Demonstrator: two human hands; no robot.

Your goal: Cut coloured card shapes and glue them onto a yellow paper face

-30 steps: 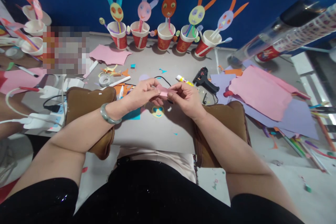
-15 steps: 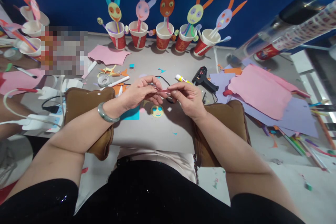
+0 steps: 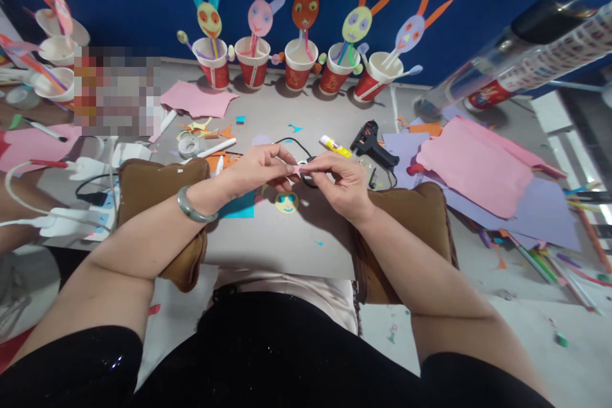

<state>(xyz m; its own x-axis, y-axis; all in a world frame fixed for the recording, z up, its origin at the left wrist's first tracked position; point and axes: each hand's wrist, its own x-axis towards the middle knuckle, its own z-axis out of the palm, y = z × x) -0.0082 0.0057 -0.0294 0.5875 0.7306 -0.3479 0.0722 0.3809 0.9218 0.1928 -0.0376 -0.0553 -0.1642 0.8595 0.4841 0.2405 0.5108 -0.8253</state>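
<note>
Between my fingertips is a small piece of pink paper (image 3: 298,169), partly hidden by the fingers. My left hand (image 3: 262,170) pinches its left end. My right hand (image 3: 340,183) has thumb and forefinger closed on its right end. Just below the hands, a round yellow paper face (image 3: 287,203) with blue eyes and a blue mouth lies on the table. A sheet of blue paper (image 3: 239,205) lies under my left wrist. Beyond my right hand are a yellow and white glue stick (image 3: 335,145) and a black glue gun (image 3: 373,145).
Red paper cups (image 3: 253,70) with paper rabbit heads on straws line the back wall. At right lie pink paper (image 3: 478,166) and purple sheets (image 3: 545,210). Brown cushions (image 3: 160,194) lie under both forearms. A power strip (image 3: 102,213), tape roll (image 3: 189,146) and paper scraps are at left.
Both hands have shifted slightly, and the pink paper has turned so that less of it shows between the fingertips. The things on the table lie as before.
</note>
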